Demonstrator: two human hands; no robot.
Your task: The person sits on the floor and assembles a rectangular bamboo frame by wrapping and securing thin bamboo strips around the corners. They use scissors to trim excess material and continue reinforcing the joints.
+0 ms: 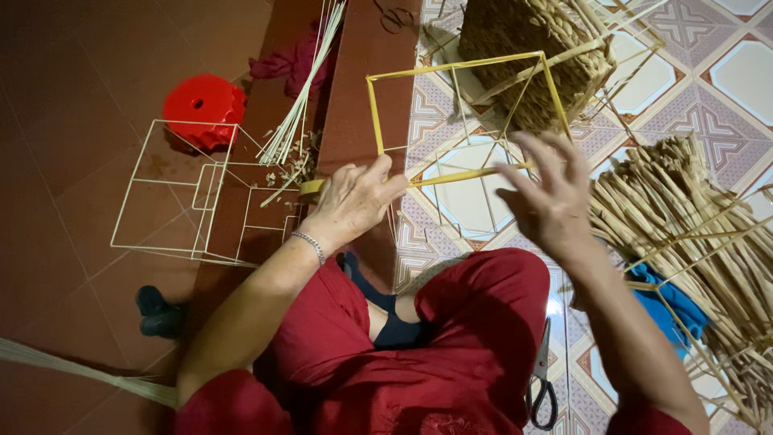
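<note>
A square wire frame (pixel 459 113), partly wrapped in yellow strip, stands over the patterned tile floor (pixel 725 80), and everything here is placed from it. Its near bottom bar runs roughly level across the view, rising slightly toward the right, so its long axis goes side to side in front of the person's red-clad knees (pixel 475 322). The two side bars climb away from the person and lean a little rightward to the top bar, which tilts up to the right. The left hand (pixel 354 201) sits at the frame's near left corner, thumb and fingers pinched shut on the wrapped bar, and the bar comes out of that pinch to the right. The right hand (pixel 547 197) is at the near right end of the same bar, fingers spread wide and blurred; whether any fingertip touches the bar cannot be told. Behind the frame's top bar stands a woven basket (pixel 531 48). To the right of the frame lies a heap of dried straw stalks (pixel 684 217). To its left, well apart on the dark red floor, lies a bare white wire frame (pixel 193 193), with a red plastic spool (pixel 205 105) beyond it. Scissors (pixel 543 387) lie nearer the person than the frame, beside the right knee.
</note>
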